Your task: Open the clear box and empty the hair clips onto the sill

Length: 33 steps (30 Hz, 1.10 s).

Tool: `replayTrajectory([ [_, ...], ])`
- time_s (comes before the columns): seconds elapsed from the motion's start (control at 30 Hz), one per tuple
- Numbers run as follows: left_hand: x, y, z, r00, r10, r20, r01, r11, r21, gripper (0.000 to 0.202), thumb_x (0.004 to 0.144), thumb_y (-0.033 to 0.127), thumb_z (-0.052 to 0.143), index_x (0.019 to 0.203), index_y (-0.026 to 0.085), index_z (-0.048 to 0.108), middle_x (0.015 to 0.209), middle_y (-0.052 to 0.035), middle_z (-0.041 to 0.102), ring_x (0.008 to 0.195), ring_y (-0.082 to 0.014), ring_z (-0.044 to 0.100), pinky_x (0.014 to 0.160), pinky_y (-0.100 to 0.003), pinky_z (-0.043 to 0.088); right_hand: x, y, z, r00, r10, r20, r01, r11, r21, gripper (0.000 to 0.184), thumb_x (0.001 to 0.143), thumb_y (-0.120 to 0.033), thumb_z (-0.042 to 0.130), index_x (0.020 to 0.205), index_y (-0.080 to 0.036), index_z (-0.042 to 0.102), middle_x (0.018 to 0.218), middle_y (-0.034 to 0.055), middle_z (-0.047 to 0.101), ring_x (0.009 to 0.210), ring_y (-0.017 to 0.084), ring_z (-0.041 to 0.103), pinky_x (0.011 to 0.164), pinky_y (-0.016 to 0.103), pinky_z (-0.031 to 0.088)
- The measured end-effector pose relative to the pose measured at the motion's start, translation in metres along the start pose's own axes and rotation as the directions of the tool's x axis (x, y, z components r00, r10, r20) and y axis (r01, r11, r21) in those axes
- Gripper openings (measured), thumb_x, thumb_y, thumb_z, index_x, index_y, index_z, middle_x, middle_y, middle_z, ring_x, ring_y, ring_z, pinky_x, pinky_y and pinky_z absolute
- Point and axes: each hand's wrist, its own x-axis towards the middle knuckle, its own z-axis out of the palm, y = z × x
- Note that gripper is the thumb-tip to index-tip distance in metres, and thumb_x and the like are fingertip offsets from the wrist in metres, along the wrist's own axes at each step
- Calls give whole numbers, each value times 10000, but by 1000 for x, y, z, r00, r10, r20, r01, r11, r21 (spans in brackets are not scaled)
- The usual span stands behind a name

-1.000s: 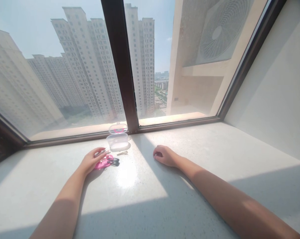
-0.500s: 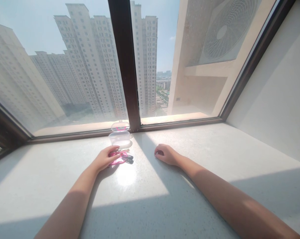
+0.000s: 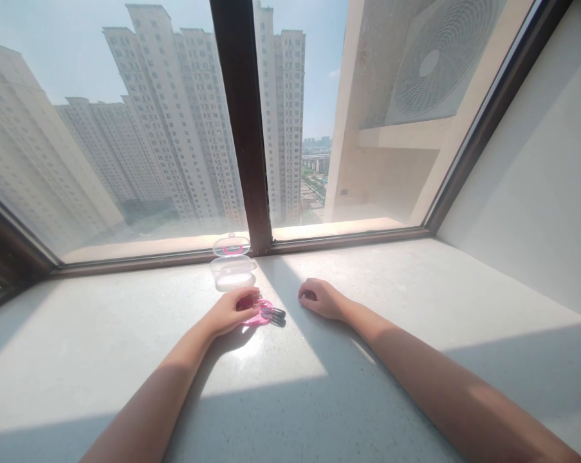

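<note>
My left hand [image 3: 231,311] rests low over the sill, its fingers and thumb closed round a small bunch of hair clips. Out of its right side stick dark snap hair clips [image 3: 274,315], with pink pieces [image 3: 259,318] beside them; the rest of the bunch is hidden under the fingers. Behind that hand stands a small clear plastic box [image 3: 231,272], its lid raised and a pink handle [image 3: 232,249] on the lid. My right hand [image 3: 325,299] lies on the sill to the right, fingers curled in, with nothing visible inside.
The pale speckled sill [image 3: 391,283] is crossed by sunlight and shadow. A dark window frame [image 3: 258,218] runs close behind the box, and a white wall [image 3: 526,193] rises on the right. Tall buildings [image 3: 174,122] stand outside the glass.
My left hand has moved right across the sill, and the hair clips have shifted right along with it. The box and my right hand have stayed in place.
</note>
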Motion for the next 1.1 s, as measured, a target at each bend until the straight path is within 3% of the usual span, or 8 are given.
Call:
replayTrajectory([
  [0.13, 2, 1, 6, 1000, 1, 5, 0, 998, -65, 485, 748, 423, 741, 1153, 160, 693, 1211, -152, 692, 1114, -314, 648, 1009, -442, 482, -2, 0, 1, 999, -39, 19, 38, 999, 31, 124, 780, -180, 683, 901, -157, 691, 804, 14, 591, 637, 116, 500, 670, 257, 425],
  [0.43, 4, 26, 21, 1000, 14, 17, -12, 993, -116, 371, 796, 403, 682, 1054, 141, 734, 1132, -148, 721, 1055, -295, 660, 957, -401, 496, -10, -21, 3, 948, -270, 165, 256, 961, 105, 493, 643, -428, 854, 1024, -174, 671, 920, 30, 586, 698, 132, 500, 652, 246, 421],
  [0.53, 3, 34, 31, 999, 31, 38, -27, 994, -102, 336, 841, 409, 630, 1021, 147, 737, 1092, -135, 728, 1014, -277, 664, 923, -380, 499, -10, -25, 1, 933, -316, 170, 294, 945, 146, 491, 692, -515, 800, 1013, -168, 669, 876, 29, 579, 696, 138, 497, 643, 248, 418],
  [0.6, 3, 38, 38, 997, 49, 61, -43, 994, -96, 325, 852, 414, 617, 999, 150, 735, 1091, -125, 723, 1003, -266, 659, 911, -365, 500, -9, -23, 1, 935, -338, 106, 313, 929, 200, 473, 789, -588, 683, 993, -161, 662, 841, 35, 577, 684, 143, 494, 633, 257, 421],
  [0.77, 0, 51, 51, 985, 113, 132, -106, 993, -60, 269, 822, 398, 674, 958, 181, 755, 1121, -106, 699, 1050, -269, 622, 944, -363, 471, -7, -10, 0, 956, -287, -58, 291, 919, 267, 523, 880, -647, 526, 923, -144, 663, 748, 42, 581, 628, 143, 485, 589, 271, 415],
  [0.9, -2, 63, 56, 961, 181, 208, -178, 983, -34, 247, 834, 386, 677, 968, 194, 755, 1095, -99, 704, 1048, -264, 619, 969, -359, 448, -8, -5, -1, 976, -209, -63, 218, 916, 336, 537, 854, -664, 549, 888, -141, 669, 677, 28, 572, 603, 146, 492, 558, 268, 402],
  [1.1, -4, 70, 74, 963, 104, 248, -109, 994, 5, 275, 850, 398, 636, 956, 167, 742, 986, -64, 730, 952, -237, 651, 878, -320, 480, -9, -6, -3, 983, -179, -40, 181, 907, 379, 567, 816, -687, 570, 840, -132, 683, 643, 25, 570, 593, 147, 494, 535, 260, 386],
])
